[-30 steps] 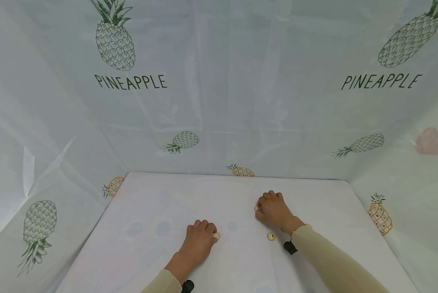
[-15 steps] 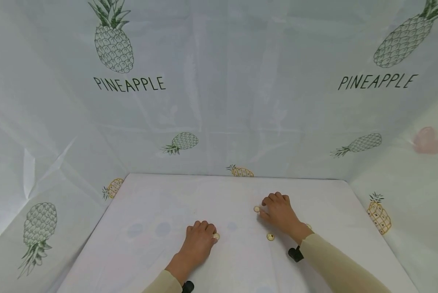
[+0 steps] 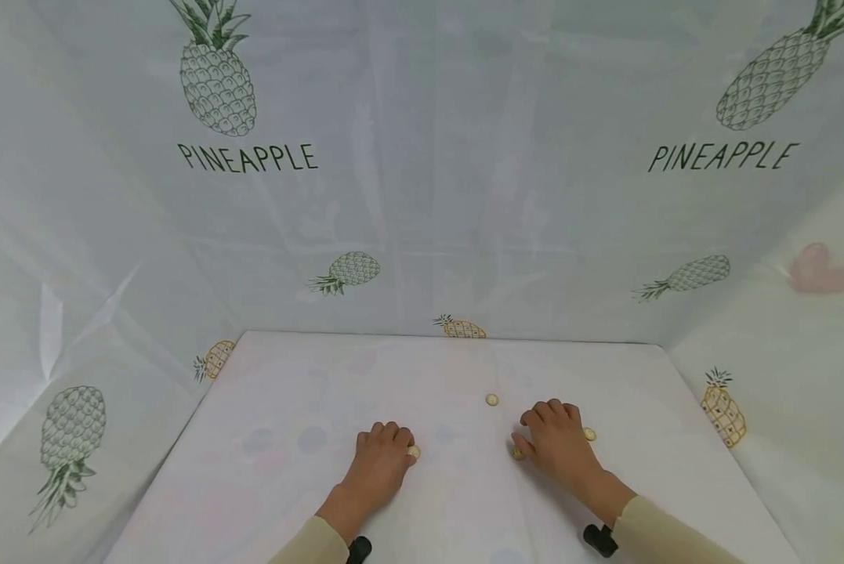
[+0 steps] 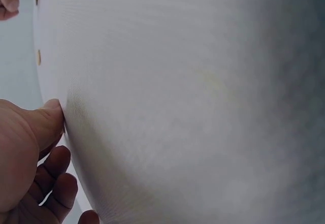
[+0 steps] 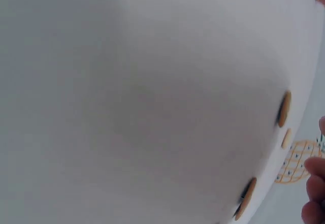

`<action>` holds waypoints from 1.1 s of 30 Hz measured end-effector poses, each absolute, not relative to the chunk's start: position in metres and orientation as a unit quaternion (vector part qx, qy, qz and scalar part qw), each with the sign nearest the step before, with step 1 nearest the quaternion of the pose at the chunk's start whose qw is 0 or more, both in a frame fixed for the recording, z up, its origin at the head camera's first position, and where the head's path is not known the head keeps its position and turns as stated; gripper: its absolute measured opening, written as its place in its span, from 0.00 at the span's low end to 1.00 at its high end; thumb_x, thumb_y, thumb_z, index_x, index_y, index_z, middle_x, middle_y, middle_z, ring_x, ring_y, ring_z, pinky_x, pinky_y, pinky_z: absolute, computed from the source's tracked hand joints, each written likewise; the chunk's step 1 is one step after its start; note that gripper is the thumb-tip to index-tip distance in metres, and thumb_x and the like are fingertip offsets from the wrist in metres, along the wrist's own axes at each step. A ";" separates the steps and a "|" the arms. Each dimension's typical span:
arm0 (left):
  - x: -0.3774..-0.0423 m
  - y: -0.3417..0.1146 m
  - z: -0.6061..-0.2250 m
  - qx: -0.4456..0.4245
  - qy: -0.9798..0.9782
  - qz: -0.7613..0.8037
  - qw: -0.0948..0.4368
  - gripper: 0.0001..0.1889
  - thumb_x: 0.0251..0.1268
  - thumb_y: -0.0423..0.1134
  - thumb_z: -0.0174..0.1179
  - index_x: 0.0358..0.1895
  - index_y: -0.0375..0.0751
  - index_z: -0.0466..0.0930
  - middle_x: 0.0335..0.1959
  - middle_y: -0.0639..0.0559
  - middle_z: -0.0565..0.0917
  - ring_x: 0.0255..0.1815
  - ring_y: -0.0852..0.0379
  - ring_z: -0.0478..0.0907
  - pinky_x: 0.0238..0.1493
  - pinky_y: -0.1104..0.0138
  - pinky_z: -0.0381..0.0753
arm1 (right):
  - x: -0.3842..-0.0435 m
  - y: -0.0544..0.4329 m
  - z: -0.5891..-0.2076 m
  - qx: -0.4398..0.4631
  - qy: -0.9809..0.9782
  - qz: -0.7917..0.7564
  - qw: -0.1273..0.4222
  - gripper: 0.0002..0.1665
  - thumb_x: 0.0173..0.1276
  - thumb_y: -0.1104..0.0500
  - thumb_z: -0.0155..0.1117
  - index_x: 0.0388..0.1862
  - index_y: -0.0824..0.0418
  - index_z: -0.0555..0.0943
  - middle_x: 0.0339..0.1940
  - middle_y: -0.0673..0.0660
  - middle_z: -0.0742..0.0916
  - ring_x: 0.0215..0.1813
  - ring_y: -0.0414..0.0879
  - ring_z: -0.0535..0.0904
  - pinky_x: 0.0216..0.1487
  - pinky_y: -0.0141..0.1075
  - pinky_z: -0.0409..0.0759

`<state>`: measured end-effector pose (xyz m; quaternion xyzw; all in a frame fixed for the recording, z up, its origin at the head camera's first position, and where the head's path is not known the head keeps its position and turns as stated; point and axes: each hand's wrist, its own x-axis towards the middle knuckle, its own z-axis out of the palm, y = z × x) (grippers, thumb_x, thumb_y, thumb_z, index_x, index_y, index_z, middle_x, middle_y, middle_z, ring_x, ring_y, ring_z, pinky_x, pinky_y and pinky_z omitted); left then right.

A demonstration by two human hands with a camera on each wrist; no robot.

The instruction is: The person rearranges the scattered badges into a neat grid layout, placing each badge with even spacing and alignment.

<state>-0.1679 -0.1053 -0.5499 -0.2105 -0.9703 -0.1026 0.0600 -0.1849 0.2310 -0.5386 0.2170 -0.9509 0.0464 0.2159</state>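
Progress looks partial: our left hand (image 3: pixel 381 460) pinches one wooden disc (image 3: pixel 414 452), while our right hand (image 3: pixel 557 440), relaxed and empty, has three unheld discs (image 3: pixel 492 399) (image 3: pixel 517 454) (image 3: pixel 589 434) at its ten, eight and three o'clock.

The left hand (image 3: pixel 379 460) pinches; the right hand (image 3: pixel 559 442), nearer the right edge of the worktop (image 3: pixel 647 407), has loose fingers.

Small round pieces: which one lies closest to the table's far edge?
The round piece beyond and left of the right hand. The other three sit less far back: one piece at the left hand, two pieces near the right.
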 end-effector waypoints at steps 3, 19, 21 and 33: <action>-0.168 -0.104 -0.549 -0.216 -0.969 -0.102 0.067 0.11 0.70 0.48 0.70 0.46 0.49 0.80 0.40 0.55 0.78 0.41 0.54 0.70 0.43 0.54 0.71 | -0.175 0.236 -0.542 0.227 -0.945 0.027 0.232 0.20 0.62 0.45 0.80 0.35 0.59 0.83 0.36 0.55 0.84 0.45 0.56 0.77 0.52 0.57 0.75; -0.166 -0.105 -0.546 -0.214 -0.968 -0.109 0.067 0.11 0.70 0.46 0.70 0.45 0.48 0.79 0.40 0.55 0.78 0.39 0.55 0.68 0.42 0.57 0.68 | -0.167 0.228 -0.550 0.237 -0.947 0.005 0.218 0.25 0.63 0.41 0.79 0.27 0.55 0.75 0.30 0.50 0.78 0.40 0.51 0.73 0.49 0.53 0.73; -0.166 -0.105 -0.545 -0.215 -0.968 -0.107 0.066 0.11 0.70 0.46 0.70 0.45 0.48 0.79 0.40 0.55 0.78 0.39 0.55 0.68 0.42 0.56 0.69 | -0.166 0.228 -0.549 0.241 -0.944 0.001 0.226 0.26 0.62 0.41 0.80 0.27 0.55 0.74 0.29 0.50 0.77 0.39 0.51 0.72 0.48 0.52 0.73; -0.166 -0.104 -0.544 -0.213 -0.969 -0.107 0.064 0.11 0.70 0.46 0.70 0.46 0.48 0.80 0.40 0.55 0.79 0.41 0.55 0.70 0.43 0.55 0.70 | -0.169 0.232 -0.555 0.291 -0.926 0.038 0.237 0.14 0.60 0.52 0.81 0.34 0.55 0.82 0.34 0.48 0.81 0.41 0.46 0.74 0.46 0.47 0.74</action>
